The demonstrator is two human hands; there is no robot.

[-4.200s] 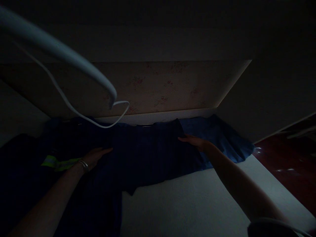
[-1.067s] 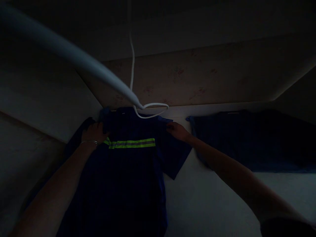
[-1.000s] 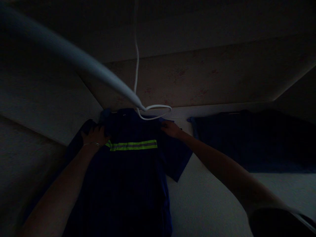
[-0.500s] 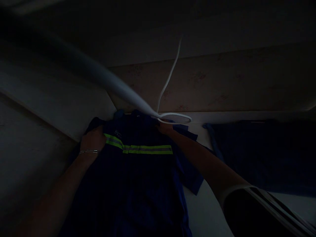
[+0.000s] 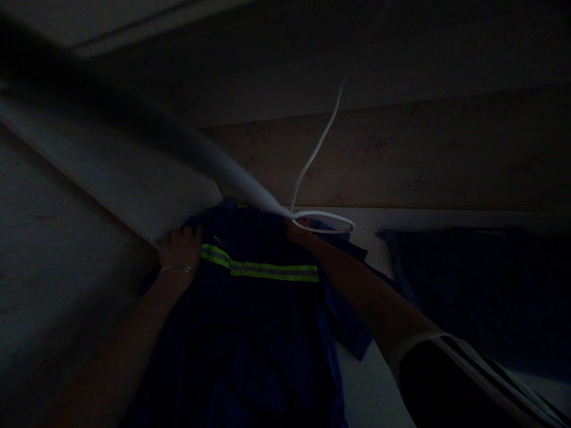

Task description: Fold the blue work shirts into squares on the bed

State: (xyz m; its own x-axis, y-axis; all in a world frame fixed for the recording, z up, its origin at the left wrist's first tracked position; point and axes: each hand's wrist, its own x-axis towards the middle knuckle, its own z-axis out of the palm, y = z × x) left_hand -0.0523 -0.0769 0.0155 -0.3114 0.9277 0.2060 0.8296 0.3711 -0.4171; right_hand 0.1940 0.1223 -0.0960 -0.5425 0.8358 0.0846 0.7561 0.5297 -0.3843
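A dark blue work shirt with a yellow-green and grey reflective band across its chest is spread out in front of me. On its left shoulder area, my left hand lies with its fingers stretched forward over the cloth; a thin bracelet circles the wrist. My right hand is closed at the shirt's upper right side by the collar, pinching the fabric. Its fingertips are partly hidden behind a white cable loop close to the camera. The picture is very dark.
Another dark blue garment lies flat to the right. A pale bar, blurred, crosses the view from the upper left down to the cable loop. A faintly flowered panel runs behind the shirt.
My left hand's fingers have gone from curled on the shirt's shoulder to stretched out over it. The view has shifted slightly; my right hand stays by the collar.
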